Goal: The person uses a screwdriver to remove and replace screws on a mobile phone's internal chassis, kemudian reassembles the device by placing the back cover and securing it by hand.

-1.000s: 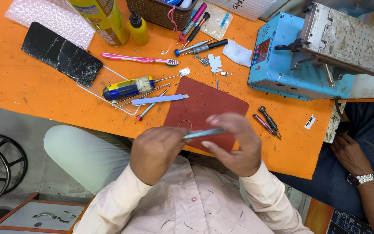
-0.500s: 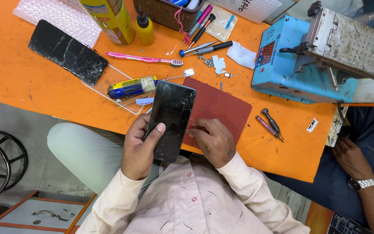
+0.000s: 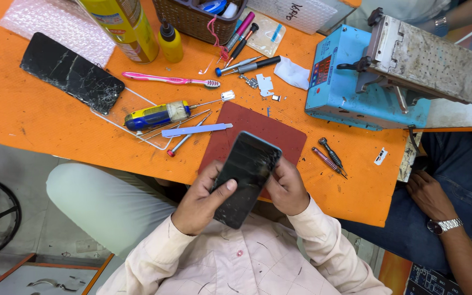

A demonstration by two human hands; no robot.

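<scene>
Tilted now, both hands (image 3: 203, 199) (image 3: 286, 188) grip the glossy cracked rectangular phone (image 3: 244, 177).

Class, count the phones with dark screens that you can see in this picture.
2. One phone is held in the left hand and right hand; one cracked phone lies on the orange table. Others may be hidden.

Bright, even light, soft shadows, sharp focus, slight glare on the phone screen (image 3: 245, 179)
</scene>
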